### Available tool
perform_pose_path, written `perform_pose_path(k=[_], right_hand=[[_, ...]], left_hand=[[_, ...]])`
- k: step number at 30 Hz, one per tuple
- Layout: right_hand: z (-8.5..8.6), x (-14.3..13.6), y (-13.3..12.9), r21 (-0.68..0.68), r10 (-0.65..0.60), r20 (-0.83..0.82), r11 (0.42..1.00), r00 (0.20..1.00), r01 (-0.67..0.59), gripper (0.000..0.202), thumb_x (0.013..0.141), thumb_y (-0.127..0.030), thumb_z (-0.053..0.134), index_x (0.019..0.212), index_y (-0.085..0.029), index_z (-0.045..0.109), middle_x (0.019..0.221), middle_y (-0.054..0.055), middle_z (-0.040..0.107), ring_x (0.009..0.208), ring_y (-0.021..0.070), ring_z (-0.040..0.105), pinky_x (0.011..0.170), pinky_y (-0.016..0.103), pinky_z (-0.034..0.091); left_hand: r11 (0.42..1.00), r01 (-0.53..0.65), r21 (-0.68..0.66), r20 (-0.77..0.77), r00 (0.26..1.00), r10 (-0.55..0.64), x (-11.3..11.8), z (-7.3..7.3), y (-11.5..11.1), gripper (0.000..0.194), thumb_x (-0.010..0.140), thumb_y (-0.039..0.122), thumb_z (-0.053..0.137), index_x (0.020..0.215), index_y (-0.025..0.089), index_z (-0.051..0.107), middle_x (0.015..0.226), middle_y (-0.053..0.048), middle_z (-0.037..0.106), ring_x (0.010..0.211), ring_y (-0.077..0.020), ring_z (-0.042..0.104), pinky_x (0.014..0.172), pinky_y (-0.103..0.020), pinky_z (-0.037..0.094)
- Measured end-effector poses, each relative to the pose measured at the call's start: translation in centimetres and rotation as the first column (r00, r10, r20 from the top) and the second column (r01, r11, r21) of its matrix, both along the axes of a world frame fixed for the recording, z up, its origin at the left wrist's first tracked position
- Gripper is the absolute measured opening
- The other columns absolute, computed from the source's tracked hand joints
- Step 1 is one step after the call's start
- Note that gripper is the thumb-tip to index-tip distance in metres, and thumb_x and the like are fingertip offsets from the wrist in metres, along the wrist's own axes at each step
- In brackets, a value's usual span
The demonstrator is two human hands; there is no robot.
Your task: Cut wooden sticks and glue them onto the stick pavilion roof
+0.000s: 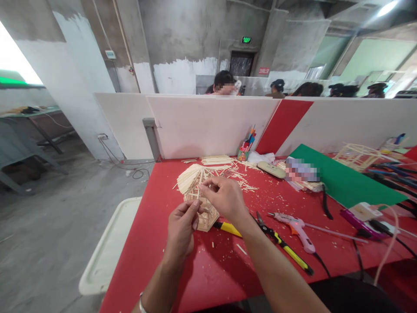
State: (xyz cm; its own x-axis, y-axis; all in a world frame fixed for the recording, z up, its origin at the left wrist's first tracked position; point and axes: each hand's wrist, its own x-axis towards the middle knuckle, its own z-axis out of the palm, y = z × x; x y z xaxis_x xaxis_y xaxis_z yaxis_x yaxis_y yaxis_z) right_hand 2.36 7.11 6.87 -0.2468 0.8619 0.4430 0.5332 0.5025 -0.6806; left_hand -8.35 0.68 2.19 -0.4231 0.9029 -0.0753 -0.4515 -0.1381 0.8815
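Observation:
A small house model (189, 179) built from thin wooden sticks stands on the red table, with a slatted roof and a many-sided base. My right hand (226, 198) is at the model's right side, thumb and forefinger pinched at a thin wooden stick below the roof edge. In front of the model is my left hand (182, 224), its thumb and forefinger pressed together; what they hold is too small to make out. Both hands partly hide the middle of the model. A yellow-handled tool (230, 228) lies partly under my right forearm.
Loose wooden sticks (216, 161) lie behind the model. To the right are black-and-yellow cutters (283, 245), a pink glue gun (296, 228) with its cord, a green board (342, 182) and a power strip (361, 224). A white partition (208, 126) borders the back; a white stool (109, 243) stands left.

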Motion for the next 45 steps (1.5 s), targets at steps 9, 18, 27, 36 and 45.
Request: perform_pose_path(k=[9,18,27,36,45], right_hand=[[-0.11,-0.14,-0.06,-0.017,-0.007,0.0,1.0,1.0,0.007,0.015,0.076,-0.037,0.061,0.07,-0.024,0.065,0.052,-0.007,0.052,0.051,0.0084,0.045,0.052,0.022,0.028],[-0.17,-0.26,0.33,-0.009,-0.016,-0.019,1.0,1.0,0.015,0.015,0.077,-0.037,0.06,0.072,-0.023,0.065,0.052,-0.007,0.051,0.05,0.0087,0.043,0.051,0.021,0.029],[-0.12,-0.19,0.27,-0.038,0.003,-0.038,0.999,0.999,-0.004,0.016,0.078,-0.036,0.059,0.072,-0.023,0.065,0.05,-0.007,0.049,0.049,0.0087,0.042,0.05,0.021,0.029],[-0.32,-0.24,0.4,-0.047,0.0,-0.061,0.999,0.998,-0.003,0.016,0.078,-0.036,0.058,0.071,-0.023,0.064,0.05,-0.007,0.047,0.048,0.0085,0.041,0.049,0.021,0.028],[-0.37,-0.24,0.48,-0.056,-0.002,-0.067,0.998,0.998,-0.002,0.016,0.078,-0.037,0.058,0.072,-0.023,0.065,0.051,-0.007,0.049,0.049,0.009,0.042,0.049,0.021,0.029]], left_hand=[[1.0,-0.007,-0.015,-0.002,1.0,0.007,-0.12,0.03,0.08,0.024,0.062,0.031,0.078,0.068,0.01,0.068,0.054,-0.002,0.063,0.034,-0.0009,0.035,0.036,-0.016,0.02],[1.0,-0.022,0.002,-0.039,0.999,0.023,-0.16,-0.26,0.25,0.024,0.061,0.031,0.079,0.069,0.011,0.069,0.054,0.0,0.062,0.035,-0.0008,0.035,0.037,-0.016,0.021],[0.999,-0.034,0.006,-0.053,0.998,0.035,-0.1,-0.17,0.24,0.023,0.061,0.032,0.078,0.068,0.012,0.069,0.053,0.0,0.061,0.036,-0.0021,0.034,0.037,-0.018,0.021],[1.0,-0.018,0.02,-0.052,0.998,0.019,-0.16,-0.25,0.27,0.022,0.063,0.031,0.078,0.069,0.012,0.069,0.054,0.0,0.062,0.036,-0.0015,0.034,0.037,-0.017,0.02],[1.0,-0.026,0.017,-0.077,0.997,0.027,-0.06,-0.29,0.33,0.024,0.062,0.033,0.078,0.068,0.012,0.069,0.054,0.001,0.06,0.037,-0.0024,0.034,0.038,-0.018,0.021]])
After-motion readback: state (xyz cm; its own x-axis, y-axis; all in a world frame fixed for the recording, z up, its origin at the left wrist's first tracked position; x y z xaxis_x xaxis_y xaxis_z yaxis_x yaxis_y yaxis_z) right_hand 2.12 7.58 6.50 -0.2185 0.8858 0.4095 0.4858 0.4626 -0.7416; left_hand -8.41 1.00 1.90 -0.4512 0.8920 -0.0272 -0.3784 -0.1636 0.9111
